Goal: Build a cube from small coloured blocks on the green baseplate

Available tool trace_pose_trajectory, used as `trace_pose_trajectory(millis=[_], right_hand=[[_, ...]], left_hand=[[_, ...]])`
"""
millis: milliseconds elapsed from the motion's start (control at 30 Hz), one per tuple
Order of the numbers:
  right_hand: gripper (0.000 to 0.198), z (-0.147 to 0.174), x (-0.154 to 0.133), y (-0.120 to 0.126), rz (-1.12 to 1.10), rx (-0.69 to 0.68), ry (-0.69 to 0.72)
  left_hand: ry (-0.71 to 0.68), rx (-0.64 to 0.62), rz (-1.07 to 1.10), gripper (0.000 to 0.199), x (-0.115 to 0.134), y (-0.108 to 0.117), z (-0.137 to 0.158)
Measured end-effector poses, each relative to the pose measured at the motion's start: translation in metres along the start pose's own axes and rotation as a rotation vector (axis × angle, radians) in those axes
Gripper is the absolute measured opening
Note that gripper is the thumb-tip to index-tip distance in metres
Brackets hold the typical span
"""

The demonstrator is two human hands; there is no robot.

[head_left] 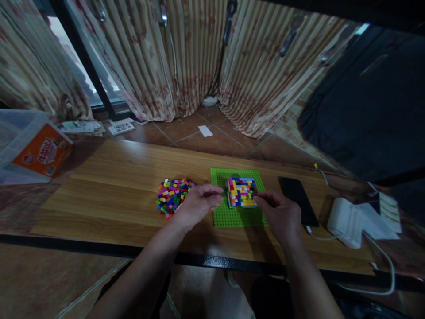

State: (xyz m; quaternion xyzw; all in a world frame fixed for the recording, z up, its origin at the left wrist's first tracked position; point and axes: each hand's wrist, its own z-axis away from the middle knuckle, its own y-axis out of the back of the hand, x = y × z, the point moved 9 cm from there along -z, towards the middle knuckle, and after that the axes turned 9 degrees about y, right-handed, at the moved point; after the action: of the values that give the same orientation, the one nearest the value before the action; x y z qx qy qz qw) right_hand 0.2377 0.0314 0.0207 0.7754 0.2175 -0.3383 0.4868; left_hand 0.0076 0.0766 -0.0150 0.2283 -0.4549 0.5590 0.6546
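Observation:
On a green studded baseplate (239,218) stands a low block built of many-coloured toy bricks (241,193). My left hand (201,201) is just left of this block, its fingers stretched forward and apart, with nothing visible between them. At the block's right edge, my right hand (278,210) has its thumb and fingertips together; whatever they hold is too small to make out. A loose pile of small coloured bricks (171,195) lies left of the baseplate, partly hidden behind my left hand.
The wooden table (109,190) has a dark front edge. Right of the baseplate lie a black phone-like slab (299,201) with a white cable and a white device (345,221). A clear plastic bin (26,146) with an orange label stands at the far left.

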Motion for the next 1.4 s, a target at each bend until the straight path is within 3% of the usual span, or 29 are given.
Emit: trace_pose_trajectory(millis=[200,700,1200,1400], right_hand=[[0.025,-0.002,0.005,0.002,-0.115,0.007,-0.007],[0.028,-0.002,0.020,-0.008,-0.360,0.062,-0.230],[0.031,-0.002,0.026,-0.011,-0.426,0.075,-0.248],[0.023,-0.001,0.009,0.011,-0.335,0.276,-0.136]], left_hand=[[0.018,0.015,-0.040,0.015,0.001,0.000,0.001],[-0.018,-0.002,-0.040,0.017,-0.001,0.001,0.000],[-0.023,0.011,0.010,0.015,0.001,0.004,0.000],[-0.118,0.138,0.163,0.012,0.018,0.035,0.005]])
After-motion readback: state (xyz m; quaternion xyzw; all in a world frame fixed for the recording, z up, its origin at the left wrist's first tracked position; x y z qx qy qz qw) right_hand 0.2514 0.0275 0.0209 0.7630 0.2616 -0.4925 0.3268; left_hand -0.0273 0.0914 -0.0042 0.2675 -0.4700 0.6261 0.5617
